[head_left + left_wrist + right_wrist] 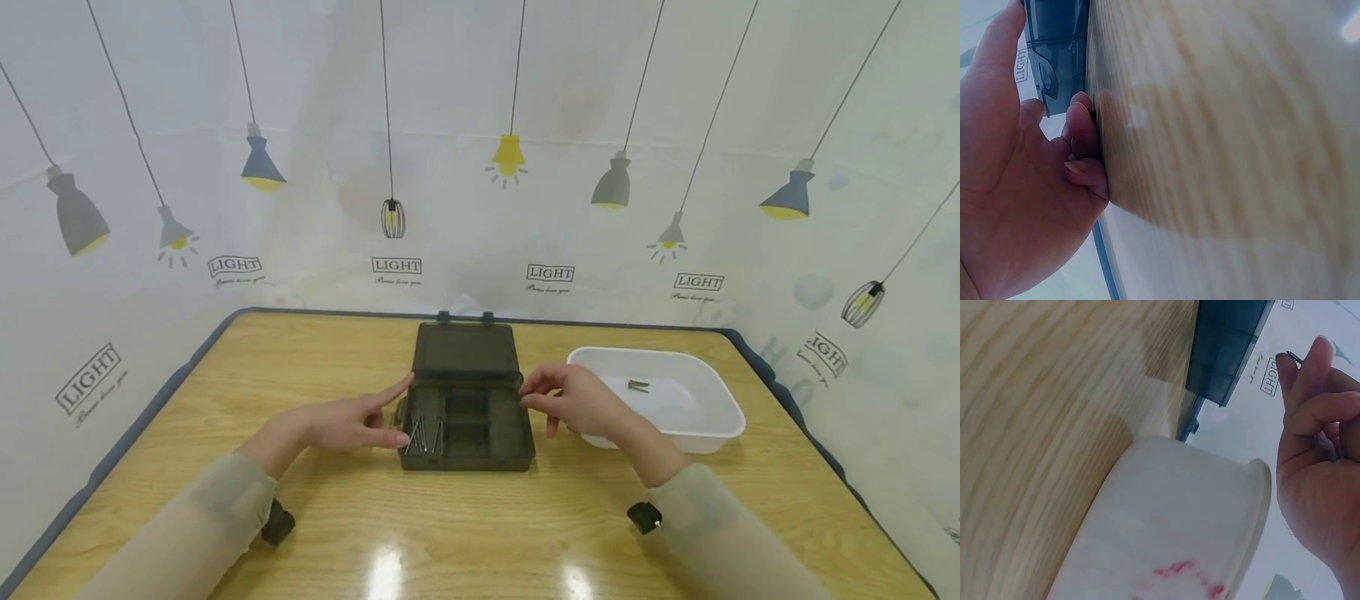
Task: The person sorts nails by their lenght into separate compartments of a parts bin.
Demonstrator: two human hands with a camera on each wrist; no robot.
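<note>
A dark see-through compartment box lies on the table with its lid open toward the back. Several long, thin metal nails or screws lie in its left compartments. At the box's left side, my left hand touches it with an extended index finger and thumb; the other fingers are loosely bent. By the right edge of the box, my right hand pinches a small dark screw between thumb and fingertip.
A white plastic tub stands to the right of the box, behind my right forearm. A few short screws lie inside it. The wooden table ends at a dark edge against a lamp-printed curtain.
</note>
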